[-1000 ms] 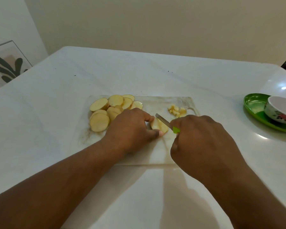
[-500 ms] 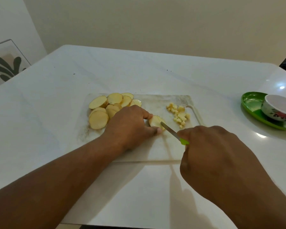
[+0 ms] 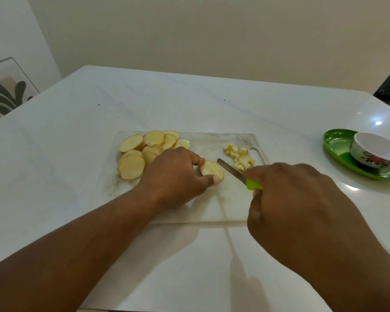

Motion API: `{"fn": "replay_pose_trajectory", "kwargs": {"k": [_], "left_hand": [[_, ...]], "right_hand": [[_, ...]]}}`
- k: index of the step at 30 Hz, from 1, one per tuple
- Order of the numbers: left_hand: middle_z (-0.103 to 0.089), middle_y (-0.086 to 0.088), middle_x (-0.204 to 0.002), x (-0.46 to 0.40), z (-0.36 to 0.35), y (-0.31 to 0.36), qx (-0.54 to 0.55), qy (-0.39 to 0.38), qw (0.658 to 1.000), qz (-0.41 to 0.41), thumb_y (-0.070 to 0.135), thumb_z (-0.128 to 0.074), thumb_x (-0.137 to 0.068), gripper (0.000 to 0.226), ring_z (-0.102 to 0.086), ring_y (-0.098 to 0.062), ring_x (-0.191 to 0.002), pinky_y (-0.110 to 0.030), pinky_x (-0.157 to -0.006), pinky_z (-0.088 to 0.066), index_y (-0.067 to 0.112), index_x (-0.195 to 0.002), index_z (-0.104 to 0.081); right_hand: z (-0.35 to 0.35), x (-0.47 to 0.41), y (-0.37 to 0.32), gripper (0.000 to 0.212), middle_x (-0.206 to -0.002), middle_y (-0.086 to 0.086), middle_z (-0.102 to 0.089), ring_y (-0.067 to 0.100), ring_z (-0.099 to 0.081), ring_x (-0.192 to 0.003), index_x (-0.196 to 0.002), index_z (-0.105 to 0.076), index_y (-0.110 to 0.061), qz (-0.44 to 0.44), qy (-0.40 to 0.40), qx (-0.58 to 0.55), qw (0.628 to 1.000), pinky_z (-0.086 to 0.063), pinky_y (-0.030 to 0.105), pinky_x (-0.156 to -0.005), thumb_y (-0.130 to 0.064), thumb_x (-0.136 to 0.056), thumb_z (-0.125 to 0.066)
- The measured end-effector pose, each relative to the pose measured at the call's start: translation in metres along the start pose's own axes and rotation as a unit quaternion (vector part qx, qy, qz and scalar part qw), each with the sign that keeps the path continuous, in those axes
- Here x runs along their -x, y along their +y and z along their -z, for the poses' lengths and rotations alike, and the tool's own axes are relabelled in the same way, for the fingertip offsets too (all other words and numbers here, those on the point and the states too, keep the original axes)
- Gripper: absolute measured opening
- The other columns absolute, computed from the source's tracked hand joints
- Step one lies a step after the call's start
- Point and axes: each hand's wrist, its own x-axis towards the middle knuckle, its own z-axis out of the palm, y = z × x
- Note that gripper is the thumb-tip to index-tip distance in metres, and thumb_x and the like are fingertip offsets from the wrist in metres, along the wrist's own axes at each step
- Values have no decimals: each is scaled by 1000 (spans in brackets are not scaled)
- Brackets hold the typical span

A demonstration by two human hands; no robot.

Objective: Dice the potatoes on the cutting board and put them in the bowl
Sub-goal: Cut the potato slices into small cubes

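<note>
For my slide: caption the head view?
Left hand steadies a potato slice; right hand holds the knife.

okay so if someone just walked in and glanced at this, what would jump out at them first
Probably the two hands at the middle of the cutting board: the left hand pinning a potato slice, the right hand gripping a green-handled knife beside it. Next, the pile of potato slices at the board's far left and the floral bowl on a green plate far right.
</note>
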Motion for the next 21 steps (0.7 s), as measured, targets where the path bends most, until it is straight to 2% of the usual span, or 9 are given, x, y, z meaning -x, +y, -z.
{"fn": "replay_pose_trajectory", "kwargs": {"k": [3,7,10,12,16,18,19,21], "left_hand": [[-53,17,-62,-2,1,-2,-3,-12,1000,11,54,-72,-87,47,-54,-1,-67,-18,-60,-37,37,-132,-69],[-59,14,-70,-5,2,-3,-4,-13,1000,12,53,-74,-87,47,-54,-1,-66,-18,-58,-35,39,-131,-68],[-74,11,-94,-6,2,-5,-6,-5,1000,8,55,-76,-85,46,-51,0,-65,-14,-57,-31,37,-127,-71],[-76,10,-102,-6,2,-5,-9,-3,1000,5,55,-76,-84,45,-52,1,-66,-14,-58,-32,36,-125,-73],[-76,11,-100,-6,1,-5,-6,-7,1000,12,56,-76,-84,44,-54,-1,-69,-15,-59,-34,36,-123,-75],[-76,11,-101,-6,1,-4,-8,-10,1000,16,56,-77,-84,44,-55,-2,-71,-16,-59,-35,36,-123,-74],[-75,12,-102,-5,1,-4,-8,-9,1000,17,55,-77,-83,45,-56,-2,-73,-16,-60,-36,35,-123,-74],[-75,13,-101,-4,2,-3,-2,-6,1000,18,55,-78,-83,45,-57,-3,-76,-17,-61,-36,33,-122,-75]], "right_hand": [[-6,-9,-3,30,-80,-8,-48,9,-42,-62,-109,-59,-31,-10,46,8,999,-27,20,-48,-27,-80,-51],[-17,-23,-9,30,-91,-5,-55,16,-45,-71,-108,-59,-32,-1,35,21,999,-22,19,-49,-27,-80,-50],[-22,-27,-11,30,-87,-6,-52,12,-42,-67,-108,-59,-32,-3,15,27,1000,-23,19,-49,-27,-80,-50],[-23,-27,-13,28,-82,-7,-49,9,-40,-62,-106,-60,-31,-2,8,23,1000,-23,20,-48,-27,-79,-51],[-20,-26,-14,33,-83,-7,-47,7,-37,-61,-114,-59,-33,6,2,11,1000,-24,18,-48,-29,-81,-54],[-19,-21,-14,37,-91,-6,-53,11,-41,-64,-118,-58,-34,5,-9,11,1000,-27,18,-50,-29,-82,-54],[-20,-17,-14,35,-92,-6,-56,12,-42,-65,-116,-58,-31,4,-8,12,1000,-29,19,-51,-28,-82,-53],[-17,-10,-14,16,-81,-5,-52,13,-41,-60,-100,-53,-22,16,3,31,999,-27,19,-50,-26,-85,-50]]}}
